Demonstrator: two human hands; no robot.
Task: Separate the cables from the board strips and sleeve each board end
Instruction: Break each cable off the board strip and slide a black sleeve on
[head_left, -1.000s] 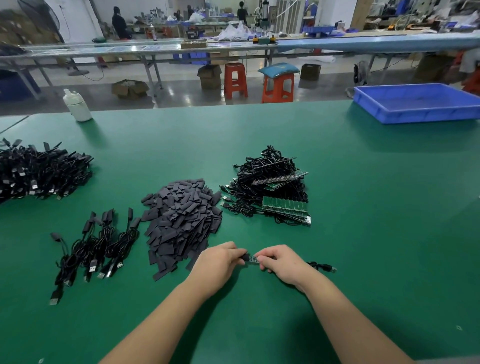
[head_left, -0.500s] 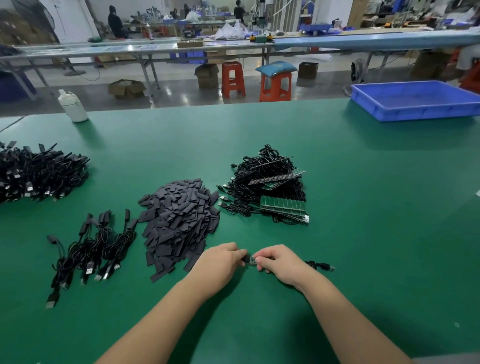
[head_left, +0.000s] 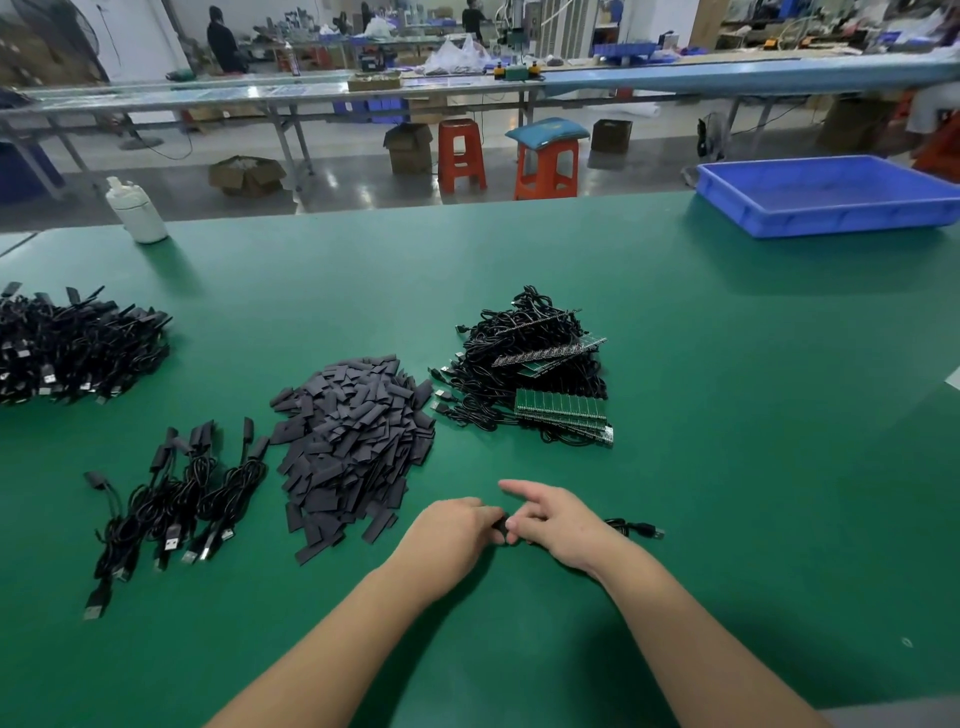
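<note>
- far left on the green desk (head_left: 727, 415), a big heap of black cables (head_left: 72, 353) lies near the edge of view, with a white bottle (head_left: 136, 213) standing behind it at the desk's far rim.
- nearer you, a small bunch of sleeved cables (head_left: 171, 499) lies with its usb plugs pointing toward you.
- just right of that bunch sits the pile of dark flat sleeves (head_left: 353, 441).
- your left hand (head_left: 452, 525) comes in from the lower left, knuckles up, fingers curled down; its grip pinches a small dark piece (head_left: 500, 524) at the fingertips, right where both hands meet.
- whether that dark piece is the sleeve or the board end you cannot tell; it is mostly hidden by your fingers.
- your right hand (head_left: 561, 519) meets the left one, index finger stretched out and raised, the other fingers curled; its grip pinches the same piece from the right.
- a black cable (head_left: 634, 529) trails out from under your right hand across the desk, ending in a plug.
- behind your hands, the tangle of cables still joined to green board strips (head_left: 561, 408) sits right of the sleeves.
- far right, a blue tray (head_left: 831, 208) rests at the desk's back corner.
- no writing can be read anywhere.
</note>
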